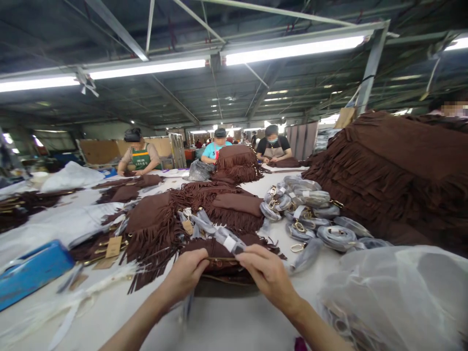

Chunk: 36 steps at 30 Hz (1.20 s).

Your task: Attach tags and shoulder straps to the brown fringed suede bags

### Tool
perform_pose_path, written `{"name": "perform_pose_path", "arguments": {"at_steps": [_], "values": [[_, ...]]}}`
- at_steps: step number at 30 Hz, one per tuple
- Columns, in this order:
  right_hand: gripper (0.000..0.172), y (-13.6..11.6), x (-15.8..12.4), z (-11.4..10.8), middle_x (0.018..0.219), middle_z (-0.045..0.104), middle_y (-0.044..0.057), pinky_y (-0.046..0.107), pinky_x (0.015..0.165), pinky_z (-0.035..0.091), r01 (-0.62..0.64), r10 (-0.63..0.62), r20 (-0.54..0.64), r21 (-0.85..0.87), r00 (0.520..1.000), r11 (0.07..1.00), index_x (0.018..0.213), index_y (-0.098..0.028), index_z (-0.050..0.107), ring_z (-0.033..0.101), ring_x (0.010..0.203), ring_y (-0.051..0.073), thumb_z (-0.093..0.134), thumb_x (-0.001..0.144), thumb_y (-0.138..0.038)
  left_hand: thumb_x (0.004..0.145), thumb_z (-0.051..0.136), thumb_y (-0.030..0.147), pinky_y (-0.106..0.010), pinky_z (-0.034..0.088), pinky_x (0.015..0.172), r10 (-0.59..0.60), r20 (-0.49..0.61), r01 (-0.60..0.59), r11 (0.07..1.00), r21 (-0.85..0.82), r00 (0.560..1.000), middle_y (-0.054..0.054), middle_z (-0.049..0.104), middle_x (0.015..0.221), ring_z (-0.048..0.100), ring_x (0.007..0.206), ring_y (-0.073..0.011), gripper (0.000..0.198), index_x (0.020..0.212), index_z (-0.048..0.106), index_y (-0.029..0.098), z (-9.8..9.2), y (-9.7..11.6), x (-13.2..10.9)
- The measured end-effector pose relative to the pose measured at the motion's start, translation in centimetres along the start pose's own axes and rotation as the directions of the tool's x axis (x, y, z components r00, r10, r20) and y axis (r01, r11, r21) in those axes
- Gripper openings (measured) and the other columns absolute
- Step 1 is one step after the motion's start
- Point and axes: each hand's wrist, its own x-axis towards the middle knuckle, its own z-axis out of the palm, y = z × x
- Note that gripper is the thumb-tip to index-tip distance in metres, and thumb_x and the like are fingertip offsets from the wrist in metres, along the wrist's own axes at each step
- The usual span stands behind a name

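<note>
A brown fringed bag [223, 278] lies at the table's near edge, its zipped opening turned toward me. My left hand [188, 273] pinches the left end of that opening, thumb against fingers. At the right end, my right hand [268, 273] has its fingers closed on the bag's edge, close to a plastic-wrapped strap [229, 242] with a white band. The strap lies across the top of the bag. Just behind it are more brown fringed bags [237, 204], and a cardboard tag [187, 226] hangs near the strap's far end.
Wrapped coiled straps [336, 237] sit to the right, before a tall pile of brown fringed bags [409, 161]. A clear plastic bag [395, 287] is at near right, a blue box [34, 273] at left. Several people work across the white table [146, 331].
</note>
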Motion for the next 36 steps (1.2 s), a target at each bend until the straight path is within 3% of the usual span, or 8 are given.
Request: {"name": "perform_pose_path", "arguments": {"at_steps": [6,12,17,21,25,29,32,36], "values": [[0.031,-2.7,-1.0,-0.3,0.083,0.073,0.005,0.03,0.071,0.045,0.308,-0.241,0.345,-0.154,0.907,0.939,0.105,-0.029,0.07,0.063,0.079,0.018,0.039,0.101,-0.024,0.089,0.041,0.026,-0.024,0.043,0.069,0.03,0.014,-0.027,0.987,-0.16,0.999,-0.002,0.069,0.079,0.06,0.077,-0.0182,0.026,0.079,0.064,0.018,-3.1,0.0,1.2],[0.032,-1.1,-1.4,0.6,0.087,0.069,0.005,0.023,0.067,0.046,0.107,-0.094,0.32,-0.023,0.943,0.994,0.098,-0.022,0.067,0.063,0.077,0.015,0.035,0.101,-0.022,0.093,0.038,0.026,-0.025,0.044,0.073,0.075,-0.063,-0.069,0.994,0.087,0.995,-0.003,0.068,0.084,0.063,0.082,-0.0195,0.027,0.084,0.062,0.021,-3.9,0.1,0.1],[0.03,1.0,-1.8,3.9,0.099,0.069,0.012,0.03,0.078,0.051,0.028,0.04,0.166,-0.385,0.985,0.923,0.101,-0.017,0.069,0.064,0.089,0.023,0.039,0.095,-0.012,0.093,0.038,0.019,-0.026,0.043,0.072,0.189,-0.072,-0.16,0.943,0.293,0.979,-0.004,0.066,0.088,0.062,0.083,-0.0193,0.023,0.08,0.056,0.021,-2.1,1.1,-1.5],[0.036,2.6,-1.5,6.6,0.125,0.064,0.017,0.04,0.099,0.046,-0.043,0.172,0.219,-0.493,0.96,0.869,0.124,-0.012,0.062,0.057,0.114,0.028,0.047,0.091,-0.01,0.092,0.037,0.015,-0.024,0.042,0.068,0.213,-0.022,-0.205,0.958,0.203,0.977,-0.003,0.064,0.083,0.062,0.078,-0.0171,0.024,0.077,0.054,0.021,0.2,1.1,-2.4],[0.042,3.3,-1.5,5.8,0.126,0.064,0.013,0.034,0.102,0.045,-0.025,0.181,0.31,-0.446,0.934,0.895,0.128,-0.015,0.059,0.058,0.116,0.022,0.044,0.09,-0.006,0.093,0.036,0.02,-0.022,0.044,0.069,0.193,-0.006,-0.192,0.981,0.037,0.981,-0.002,0.063,0.081,0.06,0.078,-0.0164,0.026,0.076,0.056,0.021,1.0,0.8,-3.1],[0.03,2.4,-2.2,4.1,0.114,0.07,0.006,0.027,0.097,0.046,0.047,0.123,0.38,-0.408,0.917,0.912,0.109,-0.02,0.069,0.061,0.109,0.019,0.047,0.092,-0.009,0.095,0.037,0.024,-0.023,0.045,0.072,0.147,-0.062,-0.15,0.988,-0.044,0.987,-0.003,0.065,0.083,0.061,0.08,-0.0172,0.027,0.082,0.06,0.022,-0.2,0.6,-3.5],[0.02,0.4,-2.5,4.4,0.118,0.067,0.011,0.033,0.097,0.045,0.057,0.118,0.367,-0.434,0.923,0.899,0.101,-0.017,0.07,0.06,0.109,0.024,0.052,0.093,-0.015,0.096,0.037,0.026,-0.023,0.045,0.073,0.123,-0.111,-0.127,0.992,-0.026,0.986,-0.002,0.066,0.085,0.062,0.081,-0.0173,0.026,0.085,0.061,0.022,-1.1,0.6,-3.7],[0.022,-2.7,-2.2,5.5,0.12,0.065,0.012,0.038,0.101,0.041,-0.082,0.192,0.255,-0.385,0.948,0.919,0.106,-0.014,0.068,0.056,0.113,0.028,0.063,0.087,-0.026,0.095,0.035,0.021,-0.023,0.045,0.074,0.207,-0.103,-0.205,0.978,0.03,0.973,-0.003,0.066,0.088,0.062,0.083,-0.0175,0.026,0.084,0.059,0.022,-1.4,1.7,-4.2]]}}
